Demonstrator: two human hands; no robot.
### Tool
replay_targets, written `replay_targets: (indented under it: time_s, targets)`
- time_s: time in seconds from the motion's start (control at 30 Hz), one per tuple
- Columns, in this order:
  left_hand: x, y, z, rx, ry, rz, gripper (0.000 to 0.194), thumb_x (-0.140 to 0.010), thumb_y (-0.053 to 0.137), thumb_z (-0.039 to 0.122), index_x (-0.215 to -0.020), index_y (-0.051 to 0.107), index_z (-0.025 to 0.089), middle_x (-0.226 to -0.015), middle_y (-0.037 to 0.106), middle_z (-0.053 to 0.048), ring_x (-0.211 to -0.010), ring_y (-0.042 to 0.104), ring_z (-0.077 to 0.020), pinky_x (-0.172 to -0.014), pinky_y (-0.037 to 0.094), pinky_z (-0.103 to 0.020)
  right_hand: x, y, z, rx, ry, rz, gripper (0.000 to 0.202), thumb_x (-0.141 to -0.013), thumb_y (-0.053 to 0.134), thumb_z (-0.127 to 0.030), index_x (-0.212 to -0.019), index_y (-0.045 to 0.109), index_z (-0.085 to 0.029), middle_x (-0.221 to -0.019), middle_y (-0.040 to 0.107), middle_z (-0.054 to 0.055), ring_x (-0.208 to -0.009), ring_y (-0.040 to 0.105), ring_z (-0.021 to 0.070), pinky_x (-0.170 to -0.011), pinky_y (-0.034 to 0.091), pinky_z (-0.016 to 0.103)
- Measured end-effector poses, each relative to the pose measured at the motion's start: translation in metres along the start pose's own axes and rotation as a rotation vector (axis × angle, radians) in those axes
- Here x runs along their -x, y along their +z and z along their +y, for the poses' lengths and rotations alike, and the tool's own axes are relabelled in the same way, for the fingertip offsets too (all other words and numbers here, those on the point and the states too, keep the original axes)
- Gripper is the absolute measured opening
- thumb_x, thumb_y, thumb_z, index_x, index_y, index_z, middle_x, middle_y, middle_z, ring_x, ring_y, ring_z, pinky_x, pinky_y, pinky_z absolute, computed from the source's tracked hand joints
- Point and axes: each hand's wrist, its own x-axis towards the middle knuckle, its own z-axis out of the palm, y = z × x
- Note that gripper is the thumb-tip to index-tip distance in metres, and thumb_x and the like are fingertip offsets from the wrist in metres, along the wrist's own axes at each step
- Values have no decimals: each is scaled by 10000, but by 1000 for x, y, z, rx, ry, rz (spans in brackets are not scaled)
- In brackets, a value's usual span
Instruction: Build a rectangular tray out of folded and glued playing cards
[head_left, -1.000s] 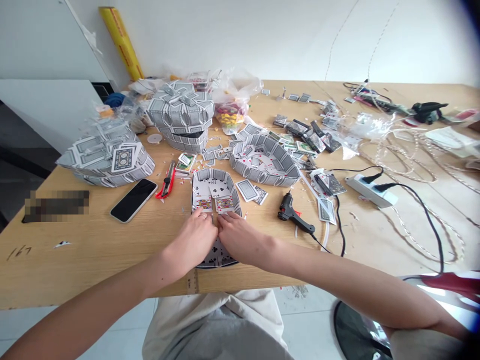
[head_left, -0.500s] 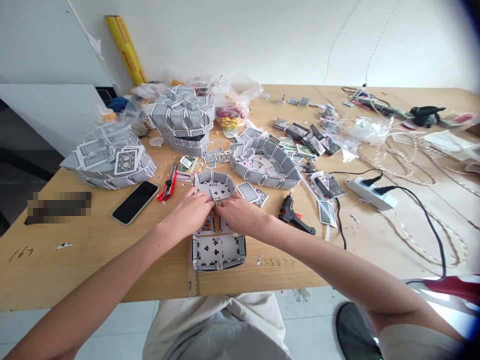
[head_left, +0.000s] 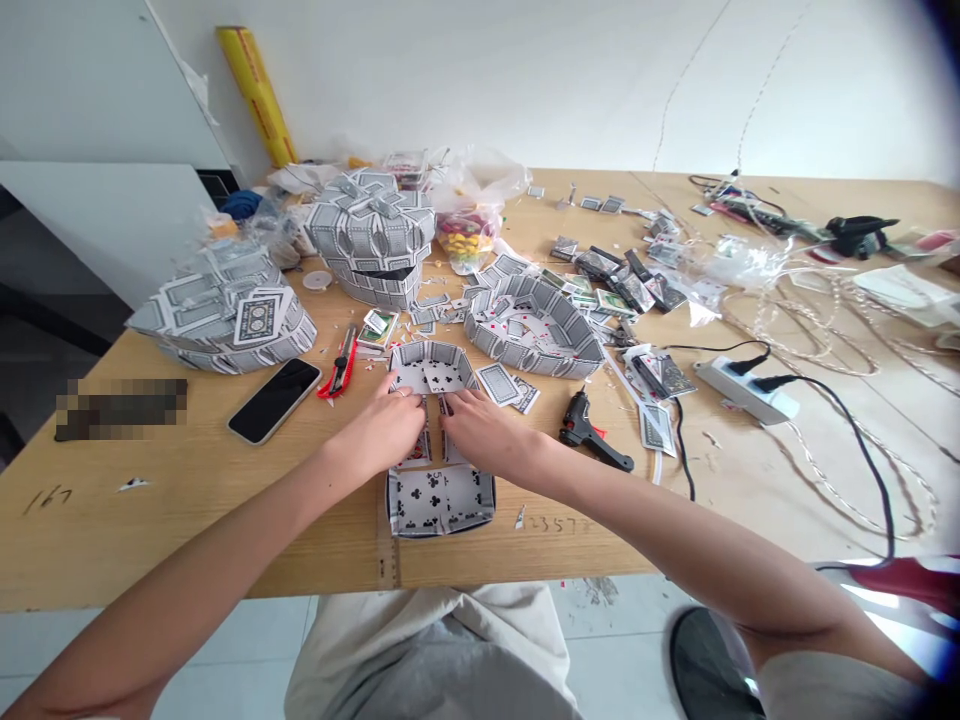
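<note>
A long shallow tray made of playing cards [head_left: 441, 500] lies on the wooden table [head_left: 187, 500] right in front of me, face-up club cards lining its floor. My left hand [head_left: 390, 425] and my right hand [head_left: 480, 428] rest side by side inside its middle, fingers pressing down on the cards there. The tray's far end [head_left: 435, 362] with its grey-backed wall shows beyond my fingertips. Neither hand lifts anything.
A black glue gun [head_left: 592, 438] lies to the right, a red utility knife [head_left: 339, 362] and a phone [head_left: 274, 399] to the left. Other card-built boxes [head_left: 225, 315] [head_left: 371, 235] [head_left: 532, 330], loose cards, a power strip [head_left: 742, 385] and cables crowd the back.
Both hands slid away from me along the tray, from its near end to its middle, uncovering the near club cards. In the last half second they barely moved.
</note>
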Motion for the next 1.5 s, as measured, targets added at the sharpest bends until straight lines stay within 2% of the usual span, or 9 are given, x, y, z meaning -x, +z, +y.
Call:
replay_targets:
  time_s: [0.53,0.63,0.77,0.93,1.07,1.2,1.3,1.37,1.5]
  targets:
    - [-2,7,1,15,-21,23,254,-934,539,75,-910,783,143,-948,795,-131,-1075,737,-295,-1279,260,-626,-6,7,2,-48,-23,50,277,-1025,514,-75,-1128,769,-46,-1222,769,213,-1290,660,306,-1138,475,425]
    - [2,0,-2,71,-3,124,285,-1012,503,121,-1016,788,138,-1124,802,-152,-1244,692,-317,-1286,273,-653,-2,5,12,-152,-34,194,316,-979,529,-34,-1195,758,-47,-1306,756,199,-1368,624,300,-1224,428,454]
    - [16,-2,-11,236,-109,368,325,-1071,476,191,-1250,745,170,-1482,679,-140,-1418,602,-306,-1274,381,-590,12,13,29,-464,57,561,454,-980,473,-20,-1356,706,-120,-1417,724,161,-1426,593,285,-1233,446,504]
    - [32,18,-19,486,-352,571,436,-1057,552,305,-1482,581,210,-1540,600,-148,-1456,571,-316,-1231,484,-539,30,48,18,-925,378,865,411,-1060,597,-328,-1463,627,-255,-1555,632,139,-1465,575,330,-1233,449,589]
    - [32,35,-15,621,-417,598,557,-1019,597,304,-1560,489,231,-1598,532,-157,-1527,494,-334,-1251,465,-559,34,80,-7,-1307,450,738,629,-1040,617,-441,-1633,443,-326,-1724,441,93,-1586,427,330,-1287,381,607]
    - [27,33,-14,613,-413,575,457,-1006,580,270,-1462,584,240,-1608,503,-151,-1534,481,-337,-1277,419,-580,32,85,-8,-1356,402,688,744,-1014,626,-372,-1697,333,-348,-1781,333,63,-1644,316,309,-1320,319,595]
    - [22,19,-20,558,-393,572,357,-998,574,246,-1342,666,230,-1563,532,-138,-1496,520,-332,-1279,416,-559,24,70,13,-1191,369,749,625,-973,654,-310,-1584,532,-356,-1706,459,66,-1618,359,335,-1296,338,610]
    - [14,8,-27,502,-408,539,337,-980,582,220,-1293,705,225,-1502,563,-135,-1420,582,-334,-1237,465,-535,13,56,32,-1037,376,763,390,-958,644,-263,-1329,749,-314,-1619,541,92,-1529,481,350,-1266,373,601]
    - [-9,-10,-46,404,-481,415,357,-934,597,170,-1243,764,236,-1286,624,-118,-1160,698,-324,-1096,560,-528,-17,33,59,-788,339,628,333,-914,619,-172,-1167,828,-233,-1321,647,153,-1207,668,317,-1093,520,526]
